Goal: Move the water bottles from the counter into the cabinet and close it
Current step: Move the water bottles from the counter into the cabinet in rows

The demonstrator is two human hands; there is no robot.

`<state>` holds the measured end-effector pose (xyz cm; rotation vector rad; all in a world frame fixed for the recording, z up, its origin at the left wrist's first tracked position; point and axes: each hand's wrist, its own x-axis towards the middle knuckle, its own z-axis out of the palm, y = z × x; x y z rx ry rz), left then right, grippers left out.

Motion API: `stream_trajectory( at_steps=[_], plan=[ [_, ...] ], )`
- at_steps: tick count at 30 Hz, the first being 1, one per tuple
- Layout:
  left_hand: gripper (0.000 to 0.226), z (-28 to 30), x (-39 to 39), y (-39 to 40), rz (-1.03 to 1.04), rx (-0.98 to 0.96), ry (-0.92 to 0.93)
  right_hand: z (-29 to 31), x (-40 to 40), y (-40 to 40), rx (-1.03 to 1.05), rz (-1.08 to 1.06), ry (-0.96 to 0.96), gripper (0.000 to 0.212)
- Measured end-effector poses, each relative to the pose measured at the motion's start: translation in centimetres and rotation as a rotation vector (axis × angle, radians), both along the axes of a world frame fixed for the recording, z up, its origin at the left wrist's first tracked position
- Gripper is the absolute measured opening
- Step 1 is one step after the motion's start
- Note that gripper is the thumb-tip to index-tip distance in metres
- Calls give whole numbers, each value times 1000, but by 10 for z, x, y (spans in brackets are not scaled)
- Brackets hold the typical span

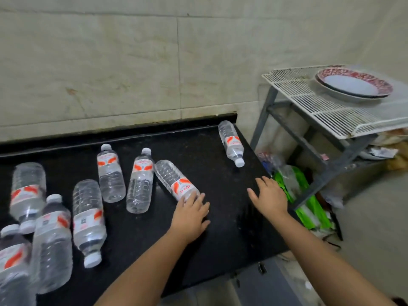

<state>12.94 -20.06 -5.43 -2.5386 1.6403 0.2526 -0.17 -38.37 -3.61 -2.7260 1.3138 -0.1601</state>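
Several clear water bottles with white and orange labels lie scattered on the black counter. One bottle lies tilted in the middle, and my left hand rests over its cap end, fingers spread on it. Another bottle lies alone near the counter's far right corner. My right hand hovers open above the counter's right edge, holding nothing. Two bottles lie left of the middle one, with more at the left edge. The cabinet below the counter shows only as a grey front.
A grey metal rack with a white wire shelf stands right of the counter, carrying red-rimmed plates. Green and clear plastic bags sit on the floor between rack and counter. A tiled wall backs the counter.
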Motion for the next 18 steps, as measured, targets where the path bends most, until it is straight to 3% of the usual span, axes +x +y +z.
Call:
stream_trajectory(
  at_steps=[4,8,12,16,18],
  plan=[
    [56,-7,-1,-13,1,93,-54,-8,27,-29,61,94,45,53],
    [40,-9,-7,-16,-21,-90,-210,-18,67,-57,80,185,64,50],
    [28,-17,-11,-19,16,-186,-299,-35,97,-72,142,170,-42,50],
    [39,-10,-16,-26,56,-142,-272,-46,109,-84,291,126,-195,38],
    [41,-2,-16,-26,75,-139,-268,-43,107,-86,269,156,-213,37]
  ],
)
